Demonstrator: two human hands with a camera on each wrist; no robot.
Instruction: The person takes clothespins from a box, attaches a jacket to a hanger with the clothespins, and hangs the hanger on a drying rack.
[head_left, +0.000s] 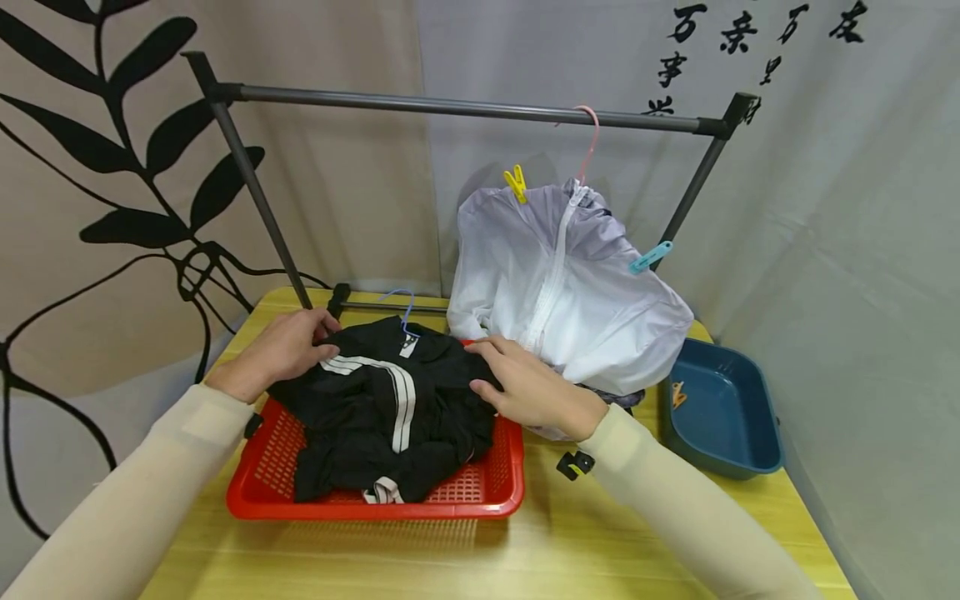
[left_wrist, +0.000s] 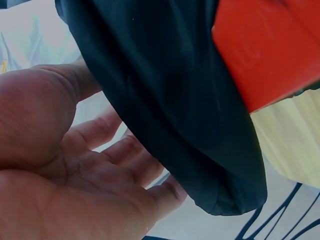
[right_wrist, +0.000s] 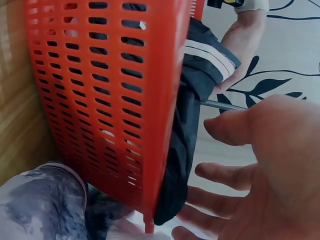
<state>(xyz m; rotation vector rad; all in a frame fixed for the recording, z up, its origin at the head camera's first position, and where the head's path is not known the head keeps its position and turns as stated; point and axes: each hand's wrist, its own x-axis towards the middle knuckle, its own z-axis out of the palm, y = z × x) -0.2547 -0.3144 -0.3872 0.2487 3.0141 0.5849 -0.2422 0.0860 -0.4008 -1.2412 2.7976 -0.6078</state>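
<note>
A black jacket (head_left: 442, 379) with white stripes lies bunched over a red perforated basket (head_left: 510, 492). The hook of a blue hanger (head_left: 407, 310) sticks up from its collar. My left hand (head_left: 288, 350) pinches the jacket's left shoulder area between thumb and fingers; its fingertips are hidden behind the black cloth (left_wrist: 165, 100) in the left wrist view. At the other side my right hand (head_left: 536, 387) reaches over the jacket's right edge. In the right wrist view its fingers (right_wrist: 225, 177) are spread and loosely bent, with thumb apart, beside the cloth.
Behind the basket stands a dark metal rack (head_left: 450, 106). A white and lilac hooded jacket (head_left: 600, 292) hangs there on a pink hanger (head_left: 591, 142), with a yellow clothespin (head_left: 516, 183) and a blue clothespin (head_left: 651, 257). A blue basin (head_left: 727, 417) at right holds orange clothespins (head_left: 678, 395).
</note>
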